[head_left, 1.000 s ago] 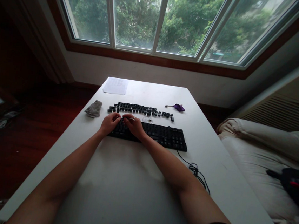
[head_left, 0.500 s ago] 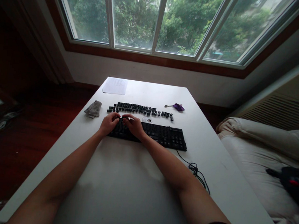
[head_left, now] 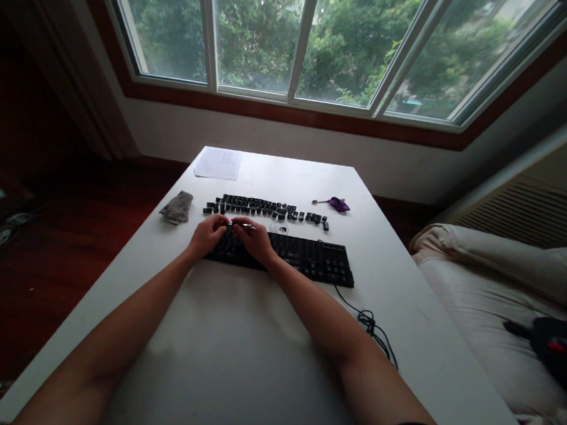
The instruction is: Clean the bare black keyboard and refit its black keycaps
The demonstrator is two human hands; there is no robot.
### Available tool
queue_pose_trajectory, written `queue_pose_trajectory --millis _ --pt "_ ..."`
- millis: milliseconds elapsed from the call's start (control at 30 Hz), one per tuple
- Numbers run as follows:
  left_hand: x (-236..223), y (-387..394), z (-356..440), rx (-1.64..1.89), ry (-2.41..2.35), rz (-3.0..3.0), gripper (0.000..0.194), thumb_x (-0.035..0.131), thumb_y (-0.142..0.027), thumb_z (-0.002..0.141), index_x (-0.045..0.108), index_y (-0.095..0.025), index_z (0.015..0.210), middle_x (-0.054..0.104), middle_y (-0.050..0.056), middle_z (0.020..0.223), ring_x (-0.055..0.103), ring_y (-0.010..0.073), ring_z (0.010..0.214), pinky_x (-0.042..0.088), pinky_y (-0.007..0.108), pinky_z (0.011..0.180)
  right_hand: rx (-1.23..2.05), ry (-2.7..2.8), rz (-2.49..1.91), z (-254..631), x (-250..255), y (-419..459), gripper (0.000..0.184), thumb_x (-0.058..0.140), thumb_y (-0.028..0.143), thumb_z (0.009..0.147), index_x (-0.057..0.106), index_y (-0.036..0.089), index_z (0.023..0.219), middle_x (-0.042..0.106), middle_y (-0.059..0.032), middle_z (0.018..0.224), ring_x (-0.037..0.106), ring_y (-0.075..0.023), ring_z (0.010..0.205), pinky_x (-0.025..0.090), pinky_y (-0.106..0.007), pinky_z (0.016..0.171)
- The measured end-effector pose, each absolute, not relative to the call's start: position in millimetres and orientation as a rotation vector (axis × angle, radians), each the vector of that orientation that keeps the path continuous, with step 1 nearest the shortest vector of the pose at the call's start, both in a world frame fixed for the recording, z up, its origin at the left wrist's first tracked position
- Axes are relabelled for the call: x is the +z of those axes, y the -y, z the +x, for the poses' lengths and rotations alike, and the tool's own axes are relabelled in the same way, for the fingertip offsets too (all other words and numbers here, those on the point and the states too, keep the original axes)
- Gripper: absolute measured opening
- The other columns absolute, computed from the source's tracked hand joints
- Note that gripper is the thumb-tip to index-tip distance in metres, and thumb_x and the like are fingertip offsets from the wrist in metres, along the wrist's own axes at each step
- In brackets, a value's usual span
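A black keyboard (head_left: 304, 257) lies across the white table in front of me. My left hand (head_left: 208, 233) rests at its far left corner with the fingers curled together; what they pinch, if anything, is hidden. Close beside it, my right hand (head_left: 255, 240) is closed over the keyboard's left part. A small shiny metal tool (head_left: 248, 226) shows at its fingers, its exact kind too small to tell. Just beyond the keyboard, several loose black keycaps (head_left: 257, 203) stand in rows. A small clear round dish (head_left: 278, 228) sits right of my right hand.
A grey cloth (head_left: 177, 207) lies at the left edge of the table (head_left: 251, 343). Paper (head_left: 218, 164) is at the far left corner. A small brush (head_left: 320, 201) lies by a purple item (head_left: 339, 204). A coiled cable (head_left: 371, 320) is on the right, near a sofa (head_left: 479, 311).
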State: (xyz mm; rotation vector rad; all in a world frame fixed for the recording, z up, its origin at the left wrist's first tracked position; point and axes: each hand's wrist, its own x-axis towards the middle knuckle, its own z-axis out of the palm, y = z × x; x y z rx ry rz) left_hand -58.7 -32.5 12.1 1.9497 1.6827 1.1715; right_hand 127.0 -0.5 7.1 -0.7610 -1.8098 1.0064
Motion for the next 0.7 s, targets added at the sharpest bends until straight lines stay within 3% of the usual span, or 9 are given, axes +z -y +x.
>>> queue_pose_trajectory --millis 700 --pt "9.7 30.3 -59.5 1.188 -1.606 1.971 0.019 0.055 -0.028 0.084 0.065 -0.02 0.098 0.064 0.001 0.086 0.056 0.0156 0.074 0.045 0.028 0.071 0.88 1.835 -0.752 127.8 11.0 1.0 0.029 0.057 0.037 0.089 0.071 0.019 0.107 0.073 -0.0042 0.092 0.065 -0.0156 0.077 0.049 -0.025 0.072"
